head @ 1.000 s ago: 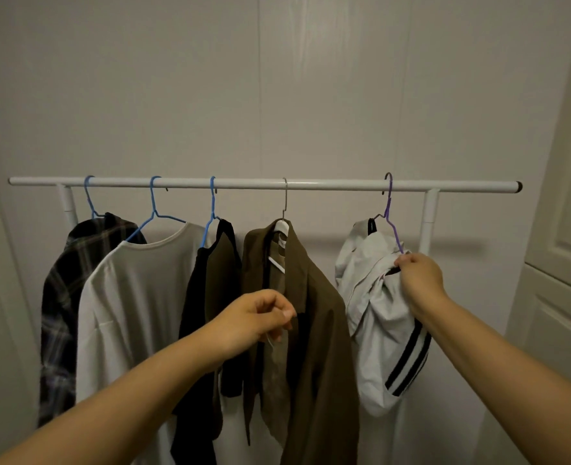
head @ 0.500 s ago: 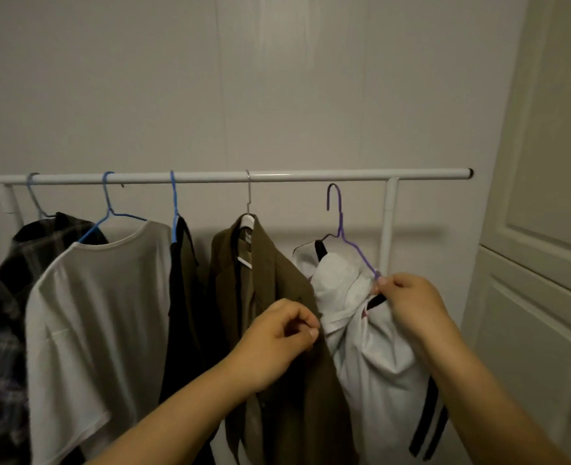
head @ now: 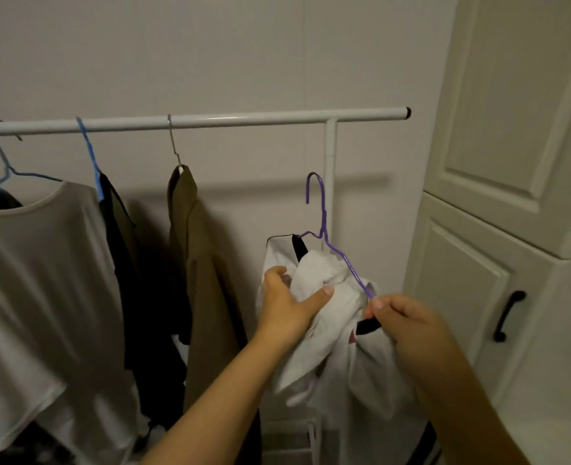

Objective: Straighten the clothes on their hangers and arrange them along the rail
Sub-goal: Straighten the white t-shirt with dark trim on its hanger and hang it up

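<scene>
Now the left hand [head: 285,305] grips the soft, floppy white top [head: 331,297] while the right hand [head: 408,317] pinches the stiff purple hanger [head: 324,229] at 5 o'clock.

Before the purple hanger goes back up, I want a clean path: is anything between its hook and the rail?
Nothing visible. The purple hanger hangs off the rail, with bare rail directly above its hook.
</scene>
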